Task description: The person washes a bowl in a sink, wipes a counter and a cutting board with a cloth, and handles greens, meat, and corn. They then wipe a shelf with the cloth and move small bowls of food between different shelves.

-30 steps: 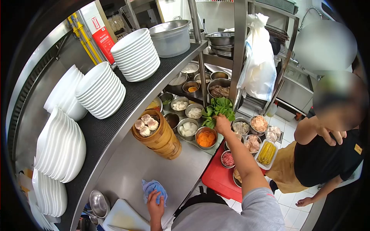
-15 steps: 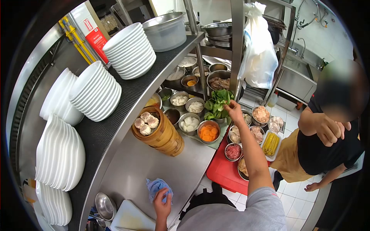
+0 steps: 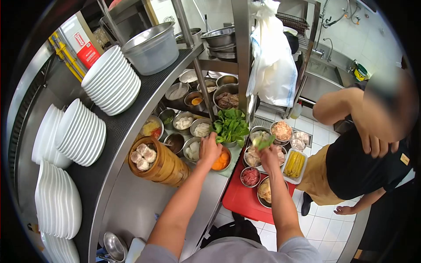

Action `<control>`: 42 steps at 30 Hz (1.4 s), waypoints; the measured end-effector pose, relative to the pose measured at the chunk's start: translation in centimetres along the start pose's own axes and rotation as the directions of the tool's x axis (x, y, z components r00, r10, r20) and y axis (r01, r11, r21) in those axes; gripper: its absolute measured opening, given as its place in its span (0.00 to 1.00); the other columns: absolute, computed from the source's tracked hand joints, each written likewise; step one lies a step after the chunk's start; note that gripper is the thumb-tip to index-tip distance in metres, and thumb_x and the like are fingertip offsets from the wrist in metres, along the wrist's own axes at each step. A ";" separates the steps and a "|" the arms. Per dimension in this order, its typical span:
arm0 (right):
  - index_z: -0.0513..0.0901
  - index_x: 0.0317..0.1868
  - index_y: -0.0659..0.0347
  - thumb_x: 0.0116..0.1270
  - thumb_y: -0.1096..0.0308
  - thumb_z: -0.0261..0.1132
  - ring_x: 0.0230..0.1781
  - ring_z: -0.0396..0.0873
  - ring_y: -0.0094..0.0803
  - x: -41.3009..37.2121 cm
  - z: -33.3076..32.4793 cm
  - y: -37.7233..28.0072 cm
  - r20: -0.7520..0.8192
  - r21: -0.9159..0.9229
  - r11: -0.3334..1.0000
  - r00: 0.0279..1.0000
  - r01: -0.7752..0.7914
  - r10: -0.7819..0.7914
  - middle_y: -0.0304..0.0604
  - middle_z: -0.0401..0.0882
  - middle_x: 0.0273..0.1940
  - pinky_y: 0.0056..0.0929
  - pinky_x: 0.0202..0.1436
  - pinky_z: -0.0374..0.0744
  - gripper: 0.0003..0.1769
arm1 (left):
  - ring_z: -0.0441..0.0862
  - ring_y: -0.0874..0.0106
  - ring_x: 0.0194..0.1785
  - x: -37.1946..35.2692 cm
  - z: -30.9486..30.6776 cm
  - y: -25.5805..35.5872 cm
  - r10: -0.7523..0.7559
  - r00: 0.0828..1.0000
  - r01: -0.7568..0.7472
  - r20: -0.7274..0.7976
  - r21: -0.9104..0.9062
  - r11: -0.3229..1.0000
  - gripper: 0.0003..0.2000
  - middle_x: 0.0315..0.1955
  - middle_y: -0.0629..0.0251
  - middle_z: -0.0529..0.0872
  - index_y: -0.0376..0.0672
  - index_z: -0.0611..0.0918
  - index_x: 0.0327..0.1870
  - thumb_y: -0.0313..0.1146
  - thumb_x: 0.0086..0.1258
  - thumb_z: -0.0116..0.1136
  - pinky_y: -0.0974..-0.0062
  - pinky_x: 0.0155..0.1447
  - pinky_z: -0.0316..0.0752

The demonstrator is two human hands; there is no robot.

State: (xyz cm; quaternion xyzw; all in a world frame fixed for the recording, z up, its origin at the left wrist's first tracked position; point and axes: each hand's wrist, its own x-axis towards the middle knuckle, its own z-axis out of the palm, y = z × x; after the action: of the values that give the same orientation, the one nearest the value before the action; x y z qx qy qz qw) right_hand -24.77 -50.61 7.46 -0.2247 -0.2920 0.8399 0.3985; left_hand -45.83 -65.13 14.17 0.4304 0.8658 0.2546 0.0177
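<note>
My right hand (image 3: 268,158) is closed on a small leafy green (image 3: 264,142), raised above the metal bowls of pale meat (image 3: 253,157). My left hand (image 3: 210,150) reaches over the counter between the bowl of white slices (image 3: 192,150) and the bowl of carrot slices (image 3: 221,161). Its fingertips are hidden, close to the heap of leafy greens (image 3: 230,126). A bowl of pale strips (image 3: 202,129) is just beyond that hand. To its left stands a bamboo steamer (image 3: 169,168) with several dumplings (image 3: 143,157) on top.
White bowls (image 3: 112,81) and plates (image 3: 59,201) are stacked along the left shelf (image 3: 103,131). On the right, a red board (image 3: 239,204) bears several food bowls and a tray of yellow pieces (image 3: 294,164). A co-worker (image 3: 357,168) stands close by on the right.
My left hand has left the blue cloth and moved up to the bowls. My right hand has come away from the greens, down and right, with a piece in it. The view has shifted.
</note>
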 end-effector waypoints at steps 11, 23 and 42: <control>0.80 0.51 0.64 0.61 0.83 0.61 0.39 0.82 0.27 -1.8 -0.5 3.6 0.001 -0.408 0.913 1.000 -0.016 0.018 0.42 0.83 0.42 0.23 0.45 0.81 0.17 | 0.79 0.47 0.54 7.2 1.8 -0.8 -0.237 0.931 0.249 0.279 -0.010 0.968 0.27 0.49 0.42 0.81 0.37 0.72 0.59 0.33 0.59 0.68 0.54 0.57 0.75; 0.86 0.42 0.59 0.50 0.83 0.61 0.41 0.82 0.49 5.5 9.7 6.1 0.490 -0.872 -0.052 0.865 0.487 -0.112 0.54 0.83 0.41 0.39 0.45 0.80 0.19 | 0.80 0.48 0.52 7.9 2.7 -3.4 0.039 0.994 -0.026 0.105 -0.127 0.992 0.24 0.46 0.43 0.84 0.37 0.78 0.55 0.28 0.55 0.70 0.58 0.54 0.76; 0.84 0.41 0.61 0.57 0.72 0.65 0.35 0.84 0.49 9.0 9.4 5.5 0.534 -0.835 -0.030 0.823 0.549 0.193 0.55 0.84 0.32 0.40 0.41 0.81 0.10 | 0.77 0.46 0.55 8.2 2.6 -3.5 -0.061 0.952 0.076 0.301 -0.038 0.996 0.23 0.50 0.43 0.79 0.43 0.78 0.56 0.26 0.56 0.64 0.57 0.58 0.74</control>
State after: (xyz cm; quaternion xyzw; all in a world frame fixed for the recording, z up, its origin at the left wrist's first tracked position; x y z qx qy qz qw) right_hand -38.68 -49.18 9.33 -0.1637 -0.9157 0.3401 0.1379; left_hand -52.93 -59.58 11.89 0.4333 0.8610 0.2067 0.1679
